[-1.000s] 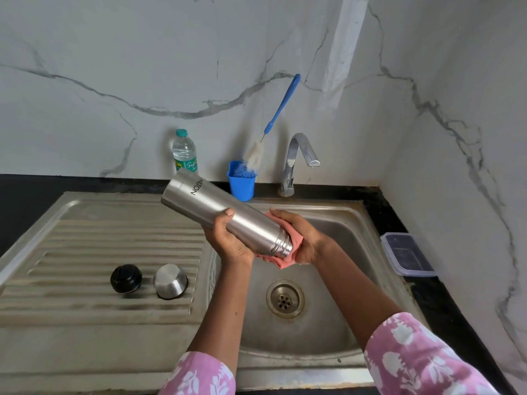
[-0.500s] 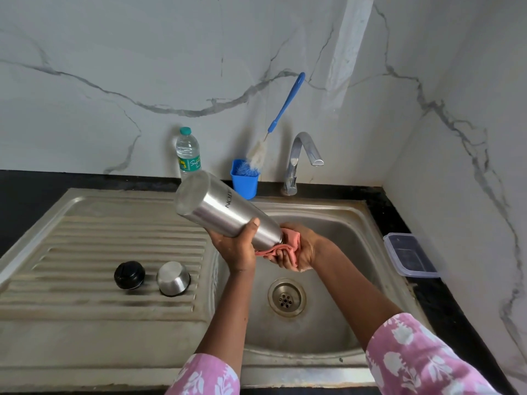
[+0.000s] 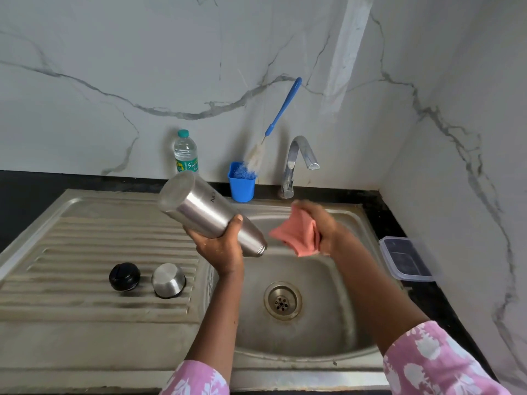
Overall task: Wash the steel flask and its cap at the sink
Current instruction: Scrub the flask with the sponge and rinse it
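Flask in my left hand, cloth in my right, both over the sink.

My left hand [image 3: 221, 246] is wrapped around the steel flask [image 3: 205, 209] near its open neck, thumb on top. The flask is tilted, base up and to the left, mouth down over the basin. My right hand [image 3: 322, 223] (blurry) clutches a bunched pink cloth [image 3: 299, 235] just beside the flask mouth, not touching it. Below is the sink [image 3: 328, 346] with its drain [image 3: 282, 301]. On the drainboard [image 3: 71, 238] to the left, the steel cap [image 3: 168, 280] sits upside down just beside the black stopper [image 3: 124, 276]. At the back: tap [image 3: 296, 163], blue cup [image 3: 241, 185] holding a bottle brush [image 3: 281, 112], water bottle [image 3: 186, 151]. On the counter [image 3: 28, 189] far right is a plastic container [image 3: 407, 259].
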